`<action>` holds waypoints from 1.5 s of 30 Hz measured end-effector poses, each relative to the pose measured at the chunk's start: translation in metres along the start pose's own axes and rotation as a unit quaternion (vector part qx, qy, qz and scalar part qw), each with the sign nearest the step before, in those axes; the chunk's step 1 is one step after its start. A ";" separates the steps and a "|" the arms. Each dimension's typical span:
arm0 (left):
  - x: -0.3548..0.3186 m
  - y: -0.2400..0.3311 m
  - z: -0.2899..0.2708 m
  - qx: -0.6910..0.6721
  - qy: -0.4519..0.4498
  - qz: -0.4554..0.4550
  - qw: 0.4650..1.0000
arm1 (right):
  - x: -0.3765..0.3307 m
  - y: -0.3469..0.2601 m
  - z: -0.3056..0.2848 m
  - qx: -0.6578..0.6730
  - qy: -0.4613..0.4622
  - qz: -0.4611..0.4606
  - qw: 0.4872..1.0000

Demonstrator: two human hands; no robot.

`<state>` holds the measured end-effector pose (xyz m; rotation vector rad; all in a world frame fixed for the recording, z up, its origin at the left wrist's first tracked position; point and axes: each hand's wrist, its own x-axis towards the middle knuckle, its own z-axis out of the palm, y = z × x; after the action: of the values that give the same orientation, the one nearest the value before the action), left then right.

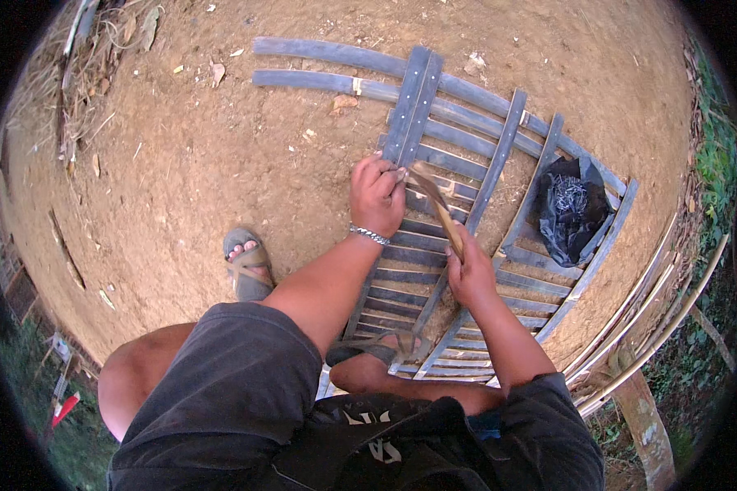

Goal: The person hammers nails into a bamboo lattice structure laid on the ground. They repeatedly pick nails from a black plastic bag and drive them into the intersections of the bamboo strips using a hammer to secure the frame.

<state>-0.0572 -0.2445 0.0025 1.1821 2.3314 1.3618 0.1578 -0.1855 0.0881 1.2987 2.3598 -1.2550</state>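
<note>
Hammer (442, 204) by fingertips (400, 173)

The left hand (377, 192) bends beside the doubled slats' (403, 114) near end; whether its grip pinches anything I cannot tell. The right hand (471, 270) has its grip round the hammer. Short, square strokes seem best, fingertips clear. The slatted frame (498, 159) lies on earth (188, 155): two strips (303, 80) jut left, a black bag (561, 237) of nails (569, 196) sits near the right edge, more room opens leftward
</note>
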 end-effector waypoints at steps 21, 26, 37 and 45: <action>0.004 0.001 0.001 -0.002 0.001 0.004 1.000 | -0.003 0.003 -0.002 0.001 0.031 -0.055 0.998; 0.001 0.001 -0.001 -0.008 -0.005 0.002 1.000 | 0.005 -0.004 -0.005 -0.007 -0.011 0.022 1.000; -0.003 -0.001 0.000 -0.003 0.006 0.006 1.000 | 0.002 -0.002 -0.004 0.055 0.050 0.003 0.997; 0.000 0.000 0.001 0.009 0.019 0.012 1.000 | 0.007 -0.018 -0.019 0.070 0.100 -0.005 0.993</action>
<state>-0.0566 -0.2435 0.0017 1.2027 2.3686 1.3862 0.1443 -0.1718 0.1069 1.5235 2.4515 -1.3736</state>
